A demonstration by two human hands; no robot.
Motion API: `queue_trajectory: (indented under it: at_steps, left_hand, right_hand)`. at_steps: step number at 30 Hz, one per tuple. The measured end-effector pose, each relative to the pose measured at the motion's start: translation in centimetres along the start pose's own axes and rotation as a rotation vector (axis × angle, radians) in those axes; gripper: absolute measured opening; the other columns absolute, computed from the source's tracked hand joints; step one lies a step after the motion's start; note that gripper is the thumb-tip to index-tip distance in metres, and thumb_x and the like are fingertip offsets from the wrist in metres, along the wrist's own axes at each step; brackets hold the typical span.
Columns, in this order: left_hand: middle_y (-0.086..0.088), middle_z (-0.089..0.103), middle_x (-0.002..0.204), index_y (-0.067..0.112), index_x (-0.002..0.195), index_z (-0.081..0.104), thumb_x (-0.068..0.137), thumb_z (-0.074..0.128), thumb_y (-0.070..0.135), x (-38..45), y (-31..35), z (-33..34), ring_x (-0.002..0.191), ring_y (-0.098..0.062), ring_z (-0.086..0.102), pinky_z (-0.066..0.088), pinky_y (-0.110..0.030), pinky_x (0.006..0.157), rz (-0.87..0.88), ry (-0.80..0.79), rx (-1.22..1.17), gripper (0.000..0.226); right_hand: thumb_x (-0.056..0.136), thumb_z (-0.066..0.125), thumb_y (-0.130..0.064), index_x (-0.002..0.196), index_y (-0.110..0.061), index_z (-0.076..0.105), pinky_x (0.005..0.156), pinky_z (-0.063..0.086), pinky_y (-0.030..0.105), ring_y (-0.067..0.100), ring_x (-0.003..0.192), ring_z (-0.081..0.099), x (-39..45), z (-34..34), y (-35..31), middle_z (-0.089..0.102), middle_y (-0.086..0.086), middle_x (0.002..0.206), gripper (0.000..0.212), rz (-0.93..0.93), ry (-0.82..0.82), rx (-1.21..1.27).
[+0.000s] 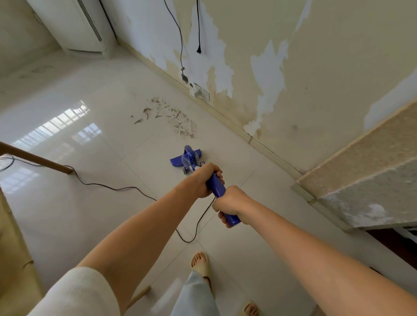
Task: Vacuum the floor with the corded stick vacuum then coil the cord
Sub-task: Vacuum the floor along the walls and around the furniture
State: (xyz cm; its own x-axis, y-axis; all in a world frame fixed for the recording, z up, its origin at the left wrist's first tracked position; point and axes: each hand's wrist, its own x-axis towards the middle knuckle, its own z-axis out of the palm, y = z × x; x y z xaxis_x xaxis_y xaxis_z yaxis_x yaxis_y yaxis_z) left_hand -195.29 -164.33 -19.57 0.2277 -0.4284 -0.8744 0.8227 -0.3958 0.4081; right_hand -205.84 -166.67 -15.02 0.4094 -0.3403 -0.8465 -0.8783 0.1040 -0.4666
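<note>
I hold a blue stick vacuum (218, 188) by its handle with both hands. My left hand (203, 180) grips the handle higher up, nearer the floor head. My right hand (230, 205) grips the handle's end. The blue floor head (182, 158) rests on the pale tiled floor, just short of a patch of brown debris (175, 117). The black cord (123, 188) trails from the handle in a loop near my feet, then runs left across the floor past a wooden leg.
A wall socket (200, 92) sits low on the peeling wall, with a black cable (180, 40) and a loose plug (199, 50) hanging above it. A wooden leg (30, 155) crosses at left. A stone ledge (368, 171) juts out at right. An air conditioner (80, 23) stands in the far corner.
</note>
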Motion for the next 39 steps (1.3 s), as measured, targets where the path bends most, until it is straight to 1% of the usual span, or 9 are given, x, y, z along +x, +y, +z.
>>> queue_trajectory:
  at_steps: [6, 10, 14, 17, 21, 24, 28, 33, 39]
  left_hand:
    - [-0.002, 0.048, 0.049, 0.006, 0.075, 0.049, 0.086, 0.051, -0.001, -4.0, -4.9, 3.5, 0.05, -0.011, 0.044, 0.044, -0.022, 0.055, -0.025, -0.026, -0.036, 0.013]
    - [-0.001, 0.047, 0.051, 0.008, 0.075, 0.049, 0.084, 0.049, -0.001, -6.2, -8.1, 4.3, 0.038, -0.01, 0.045, 0.044, -0.019, 0.045, -0.049, -0.06, 0.0, 0.013]
    - [0.0, 0.045, 0.049, 0.008, 0.082, 0.047, 0.086, 0.05, 0.001, -8.0, -10.0, 3.7, 0.039, -0.009, 0.044, 0.043, -0.019, 0.046, -0.088, -0.06, 0.094, 0.009]
    - [0.001, 0.046, 0.049, 0.006, 0.085, 0.049, 0.088, 0.051, 0.003, -8.6, -10.1, 3.7, 0.04, -0.008, 0.044, 0.044, -0.018, 0.045, -0.1, -0.049, 0.136, 0.006]
    - [0.001, 0.045, 0.047, 0.008, 0.074, 0.048, 0.091, 0.048, 0.003, -8.2, -8.9, 5.0, 0.042, -0.008, 0.041, 0.041, -0.017, 0.051, -0.057, -0.028, 0.183, 0.018]
    - [-0.001, 0.046, 0.048, 0.007, 0.079, 0.05, 0.09, 0.049, 0.002, -6.9, -7.8, 5.4, 0.042, -0.009, 0.042, 0.042, -0.019, 0.053, -0.055, -0.005, 0.198, 0.012]
    - [-0.001, 0.049, 0.048, 0.007, 0.085, 0.052, 0.087, 0.054, 0.001, -3.9, -5.3, 4.9, 0.041, -0.01, 0.045, 0.044, -0.022, 0.053, -0.076, 0.007, 0.209, 0.006]
    - [-0.001, 0.046, 0.047, 0.009, 0.079, 0.047, 0.089, 0.052, 0.0, -0.5, -0.4, 3.4, 0.05, -0.01, 0.04, 0.042, -0.021, 0.054, -0.053, 0.023, 0.185, 0.014]
    - [-0.001, 0.044, 0.043, 0.011, 0.074, 0.043, 0.092, 0.049, 0.002, 3.5, 4.3, 2.1, 0.052, -0.011, 0.038, 0.04, -0.021, 0.055, -0.028, 0.031, 0.154, 0.02]
  right_hand:
    - [0.087, 0.058, 0.001, 0.119, -0.007, 0.045, 0.038, 0.044, 0.02, 0.011, 0.051, 0.052, -6.2, -2.0, 4.4, 0.055, 0.009, 0.077, 0.035, -0.021, -0.019, 0.061]
    - [0.087, 0.06, 0.001, 0.108, -0.009, 0.047, 0.036, 0.044, 0.017, 0.011, 0.054, 0.052, -9.9, -1.6, 7.4, 0.053, 0.009, 0.079, 0.027, -0.024, -0.077, 0.198]
    - [0.082, 0.068, -0.001, 0.111, -0.01, 0.048, 0.056, 0.056, 0.025, 0.015, 0.066, 0.058, -11.6, 0.6, 10.1, 0.058, 0.011, 0.088, 0.036, -0.07, -0.124, 0.283]
    - [0.082, 0.067, -0.002, 0.118, -0.008, 0.048, 0.06, 0.056, 0.027, 0.015, 0.066, 0.059, -11.2, 1.4, 10.5, 0.059, 0.011, 0.092, 0.042, -0.058, -0.099, 0.336]
    - [0.083, 0.064, 0.001, 0.115, -0.007, 0.048, 0.051, 0.051, 0.024, 0.015, 0.068, 0.057, -10.2, 0.1, 9.9, 0.057, 0.012, 0.093, 0.037, -0.057, -0.09, 0.382]
    - [0.085, 0.06, 0.004, 0.113, -0.006, 0.047, 0.045, 0.049, 0.021, 0.012, 0.059, 0.054, -9.4, -0.7, 9.3, 0.054, 0.01, 0.084, 0.033, -0.05, -0.085, 0.396]
    - [0.085, 0.058, 0.004, 0.117, -0.008, 0.044, 0.048, 0.049, 0.022, 0.012, 0.064, 0.055, -6.6, -1.1, 7.3, 0.054, 0.009, 0.086, 0.037, -0.04, -0.064, 0.367]
    - [0.083, 0.057, 0.007, 0.123, -0.008, 0.045, 0.054, 0.05, 0.025, 0.014, 0.066, 0.055, -1.7, -1.2, 2.4, 0.054, 0.009, 0.085, 0.045, 0.029, -0.022, 0.302]
    - [0.085, 0.056, 0.004, 0.125, -0.008, 0.045, 0.046, 0.044, 0.025, 0.015, 0.059, 0.053, 3.6, -1.4, -2.2, 0.055, 0.011, 0.09, 0.043, 0.046, 0.025, 0.211]
